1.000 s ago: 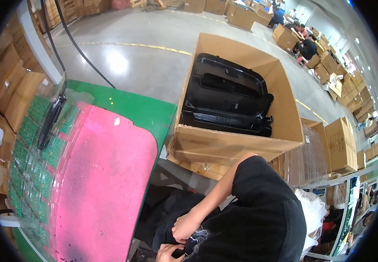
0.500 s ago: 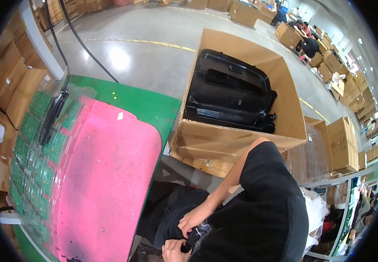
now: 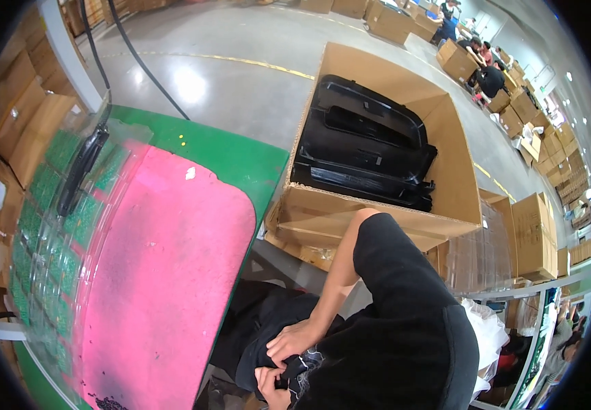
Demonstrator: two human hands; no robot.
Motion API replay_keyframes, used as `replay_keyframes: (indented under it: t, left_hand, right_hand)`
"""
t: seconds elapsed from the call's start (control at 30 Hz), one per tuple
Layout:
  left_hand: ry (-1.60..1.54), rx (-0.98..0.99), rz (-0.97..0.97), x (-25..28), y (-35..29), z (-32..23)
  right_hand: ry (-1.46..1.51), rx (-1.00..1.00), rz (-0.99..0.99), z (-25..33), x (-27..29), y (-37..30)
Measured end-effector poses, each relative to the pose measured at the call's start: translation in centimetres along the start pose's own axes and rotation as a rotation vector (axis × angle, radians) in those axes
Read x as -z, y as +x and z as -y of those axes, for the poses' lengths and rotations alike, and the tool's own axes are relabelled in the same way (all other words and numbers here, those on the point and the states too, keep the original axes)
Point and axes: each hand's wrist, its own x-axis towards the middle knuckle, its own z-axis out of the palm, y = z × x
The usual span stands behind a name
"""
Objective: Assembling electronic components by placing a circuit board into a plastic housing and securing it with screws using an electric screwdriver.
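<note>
My right hand (image 3: 291,340) rests at my waist, fingers bent and pressed into black cloth (image 3: 258,348) of my clothing. Just below it, my left hand (image 3: 273,388) has curled fingers gathered on the same dark cloth, close to touching the right. White line markings (image 3: 307,362) show on the black shirt beside them. Whether a small thing is tucked between the fingers I cannot make out. To the left is a green workbench (image 3: 268,160) with a pink mat (image 3: 172,273). A black-handled tool (image 3: 82,171) on a cable hangs over the bench's far left.
Beyond my right elbow stands an open cardboard box (image 3: 391,222) holding large black plastic panels (image 3: 370,137). Clear plastic sheeting (image 3: 56,260) covers the bench's left side. A white plastic bag (image 3: 483,335) is behind me at right. Several people work among cartons (image 3: 456,61) farther off.
My view has shifted slightly. Both hands stay together at my waist, with the fingers moved a little over the cloth; my right elbow sits farther left in the picture.
</note>
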Motion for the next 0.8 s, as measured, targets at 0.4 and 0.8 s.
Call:
replay_keyframes:
  t: [0.4, 0.8]
  left_hand:
    - [0.075, -0.023, -0.012, 0.5, 0.2, -0.5]
    - [0.194, 0.134, 0.170, 3.9, 1.4, -5.0]
  right_hand:
    - [-0.040, 0.006, 0.056, -1.2, -0.9, 1.2]
    - [-0.024, 0.016, 0.082, -0.5, -1.2, 1.2]
